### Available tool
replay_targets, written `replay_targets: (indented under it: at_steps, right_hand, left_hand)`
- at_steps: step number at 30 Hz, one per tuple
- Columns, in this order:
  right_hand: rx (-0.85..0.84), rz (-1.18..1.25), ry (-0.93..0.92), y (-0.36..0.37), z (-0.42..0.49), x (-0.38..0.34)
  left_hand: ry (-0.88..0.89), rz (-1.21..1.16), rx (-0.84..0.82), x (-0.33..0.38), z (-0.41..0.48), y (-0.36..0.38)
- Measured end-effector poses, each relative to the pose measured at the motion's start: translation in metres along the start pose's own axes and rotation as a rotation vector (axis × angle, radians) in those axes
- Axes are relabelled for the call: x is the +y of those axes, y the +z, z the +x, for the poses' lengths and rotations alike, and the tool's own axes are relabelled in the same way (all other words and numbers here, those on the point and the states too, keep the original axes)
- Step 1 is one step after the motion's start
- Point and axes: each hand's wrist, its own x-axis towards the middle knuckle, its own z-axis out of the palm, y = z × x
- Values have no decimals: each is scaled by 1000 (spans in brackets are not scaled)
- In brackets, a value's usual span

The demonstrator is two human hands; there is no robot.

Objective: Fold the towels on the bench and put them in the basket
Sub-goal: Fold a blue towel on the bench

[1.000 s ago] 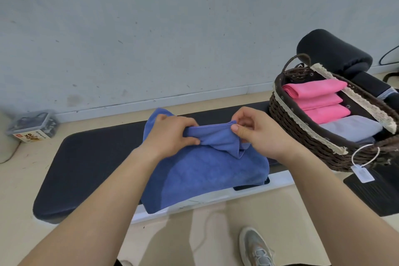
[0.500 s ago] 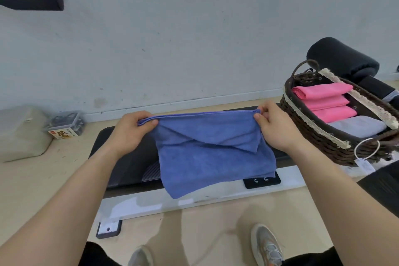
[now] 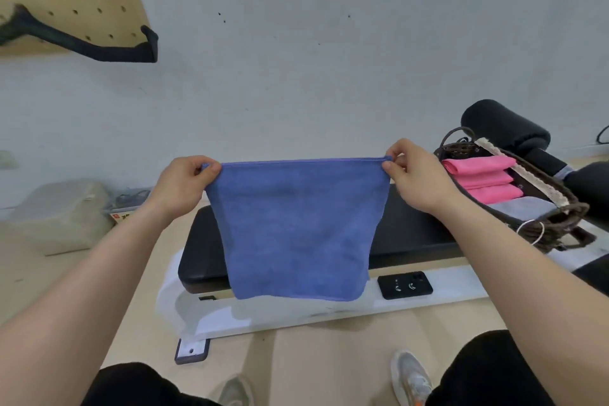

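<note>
Both hands, left (image 3: 184, 183) and right (image 3: 417, 176), pinching blue towel (image 3: 296, 227) spread above counter (image 3: 415, 234); at three o'clock, basket (image 3: 560, 224) holding folded pink towels (image 3: 481, 176), grey towel (image 3: 524, 209).

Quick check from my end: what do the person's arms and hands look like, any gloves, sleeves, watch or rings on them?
Both forearms are bare up to the frame edge, with no sleeves showing. The left hand and right hand wear no gloves, and no watch, bracelet or ring is visible on either. Fingernails look short and unpainted.

No text legible (anywhere).
</note>
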Motion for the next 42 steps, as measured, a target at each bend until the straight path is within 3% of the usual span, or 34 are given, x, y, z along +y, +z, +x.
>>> replay_targets:
  at_steps: [4, 10, 18, 26, 32, 35, 42]
  right_hand:
    - [-79, -23, 42, 1, 2, -4]
    - [-35, 94, 180, 23, 32, 7]
    - [-35, 282, 392, 81, 111, 55]
    - [12, 387, 390, 105, 148, 86]
    - [-5, 510, 287, 94, 93, 88]
    - [-60, 446, 247, 87, 53, 96]
    - [-156, -71, 39, 74, -9, 102]
  left_hand:
    - [-20, 47, 2, -7, -1, 1]
    - [-70, 100, -3, -26, 23, 25]
    - [-260, -163, -1, -61, 101, 91]
    - [-196, -144, -1, -80, 138, 116]
    - [-80, -43, 30, -83, 101, 103]
    - [-28, -40, 8, -83, 64, 92]
    - [-33, 26, -85, -106, -6, 86]
